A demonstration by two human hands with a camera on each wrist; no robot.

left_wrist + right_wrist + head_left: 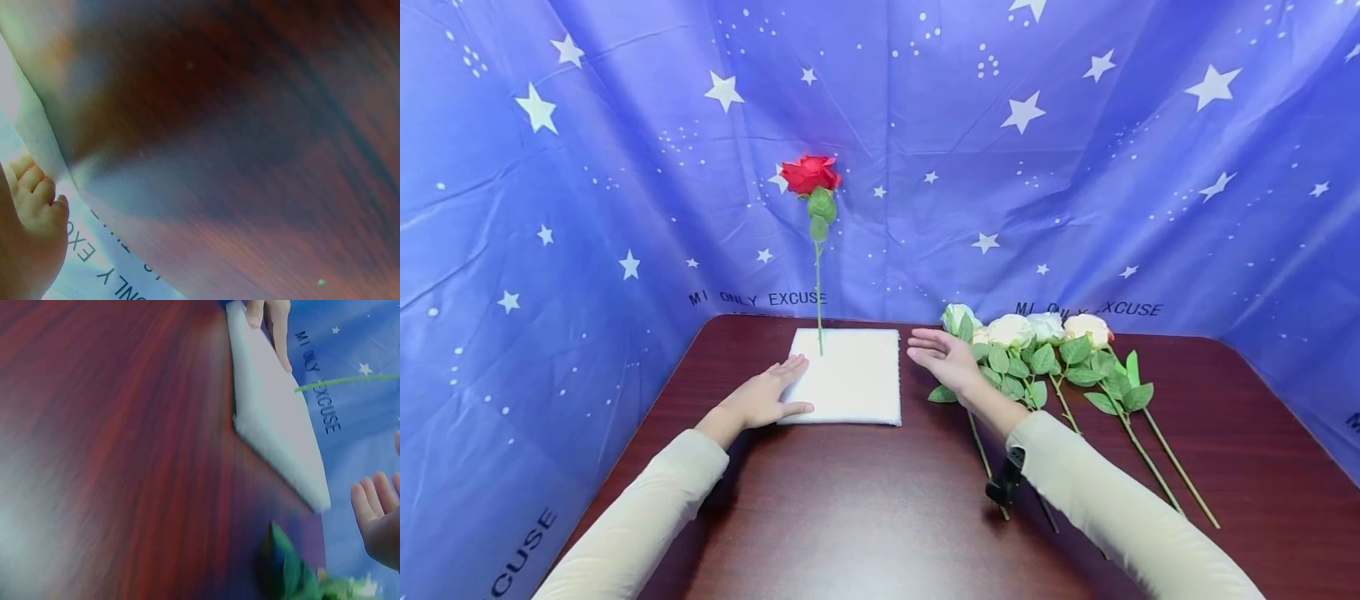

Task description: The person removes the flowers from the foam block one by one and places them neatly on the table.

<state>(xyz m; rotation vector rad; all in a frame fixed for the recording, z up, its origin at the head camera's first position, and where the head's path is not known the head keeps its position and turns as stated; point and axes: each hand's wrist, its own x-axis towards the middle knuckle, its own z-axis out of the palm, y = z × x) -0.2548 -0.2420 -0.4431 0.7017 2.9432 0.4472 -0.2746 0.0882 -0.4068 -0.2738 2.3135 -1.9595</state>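
Observation:
A red rose (811,174) stands upright, its green stem (344,381) stuck into a flat white foam block (857,379). My left hand (760,396) rests on the left part of that block, fingers spread and straight, close to the stem's base; the right wrist view shows its fingers on the block too. My right hand (951,362) holds nothing. With its fingers loosely extended, it hovers between the block and several pale roses (1011,331), just over the leftmost one's leaves and stem. The left wrist view shows only part of the left hand (37,219).
Several pale roses lie on the right of the dark red wooden table (850,517), blooms at the back edge, stems (1150,462) pointing forward. A blue curtain (887,125) with white stars hangs behind and beside the table. A black device (1006,477) sits at the right cuff.

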